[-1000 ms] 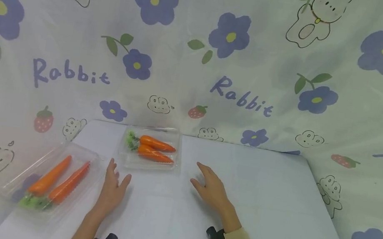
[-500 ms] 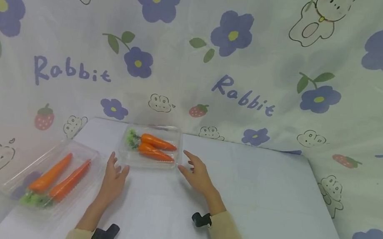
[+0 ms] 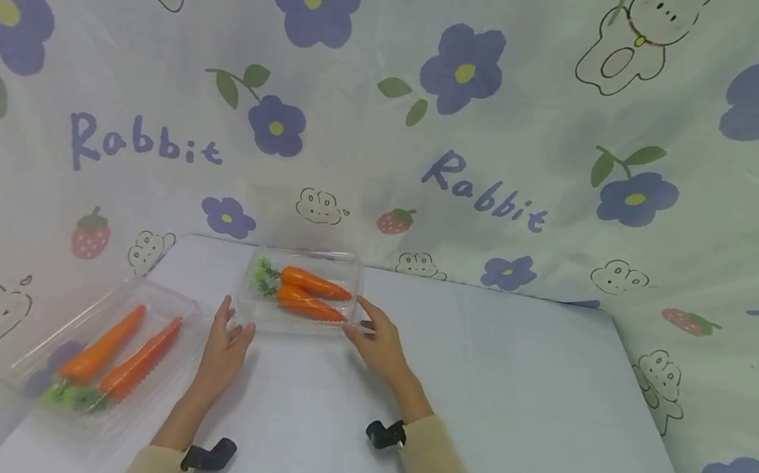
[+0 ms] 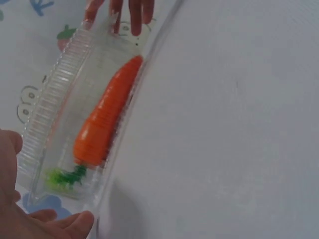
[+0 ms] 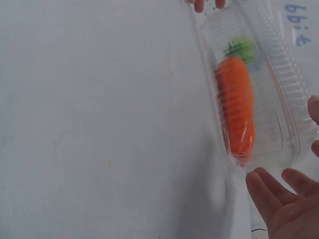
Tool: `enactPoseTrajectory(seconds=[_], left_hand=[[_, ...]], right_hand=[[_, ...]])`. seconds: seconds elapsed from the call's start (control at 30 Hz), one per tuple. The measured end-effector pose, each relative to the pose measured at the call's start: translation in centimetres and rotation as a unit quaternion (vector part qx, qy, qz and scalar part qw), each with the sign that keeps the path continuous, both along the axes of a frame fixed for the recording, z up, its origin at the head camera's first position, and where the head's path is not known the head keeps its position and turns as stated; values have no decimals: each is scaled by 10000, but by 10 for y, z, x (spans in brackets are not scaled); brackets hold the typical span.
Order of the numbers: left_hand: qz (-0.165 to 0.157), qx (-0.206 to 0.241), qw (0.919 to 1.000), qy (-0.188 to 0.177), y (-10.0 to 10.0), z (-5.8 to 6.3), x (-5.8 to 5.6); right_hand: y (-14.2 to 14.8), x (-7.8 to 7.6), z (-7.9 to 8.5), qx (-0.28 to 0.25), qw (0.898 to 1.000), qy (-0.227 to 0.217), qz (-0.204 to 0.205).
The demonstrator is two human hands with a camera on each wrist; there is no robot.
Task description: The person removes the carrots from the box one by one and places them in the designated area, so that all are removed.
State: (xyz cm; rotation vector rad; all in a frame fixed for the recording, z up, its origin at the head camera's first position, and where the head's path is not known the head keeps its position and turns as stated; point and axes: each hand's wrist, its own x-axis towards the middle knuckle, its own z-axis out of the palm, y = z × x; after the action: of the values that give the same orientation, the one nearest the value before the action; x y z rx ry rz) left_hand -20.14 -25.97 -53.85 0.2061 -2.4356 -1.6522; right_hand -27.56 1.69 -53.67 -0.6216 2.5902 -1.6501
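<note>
A clear plastic box (image 3: pixel 289 325) stands at the back of the table, with two orange carrots (image 3: pixel 317 285) inside, green tops to the left. My left hand (image 3: pixel 224 353) hovers near its front left corner, fingers extended, thumb apart. At the box's right end my right hand (image 3: pixel 380 344) has its fingertips right at the wall, thumb low and fingers spread. Seen from the left wrist, one carrot (image 4: pixel 109 114) shows through the ridged plastic beyond my left hand (image 4: pixel 30 204). The right wrist view has the carrot's tip pointing toward my right hand (image 5: pixel 289 204).
On the left side of the white table (image 3: pixel 506 425), a second clear box (image 3: pixel 169 300) lies at an angle, holding two carrots (image 3: pixel 103 345) with green tops toward me. A printed curtain (image 3: pixel 365 142) with flowers and rabbits hangs behind the table and along both sides.
My right hand has moved left and slightly forward, up to the right end of the back box. My left hand has shifted slightly forward. Both boxes stay in place.
</note>
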Motion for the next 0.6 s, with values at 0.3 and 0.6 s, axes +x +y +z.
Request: enactPoseTrajectory(seconds=[0.3, 0.6], left_hand=[[-95, -16, 9995, 288, 3, 3, -7], [-91, 133, 9998, 90, -1, 1, -15]], right_hand=[[-6, -2, -3, -250, 9987, -365, -244], [-13, -7, -8, -518, 9967, -407, -465]])
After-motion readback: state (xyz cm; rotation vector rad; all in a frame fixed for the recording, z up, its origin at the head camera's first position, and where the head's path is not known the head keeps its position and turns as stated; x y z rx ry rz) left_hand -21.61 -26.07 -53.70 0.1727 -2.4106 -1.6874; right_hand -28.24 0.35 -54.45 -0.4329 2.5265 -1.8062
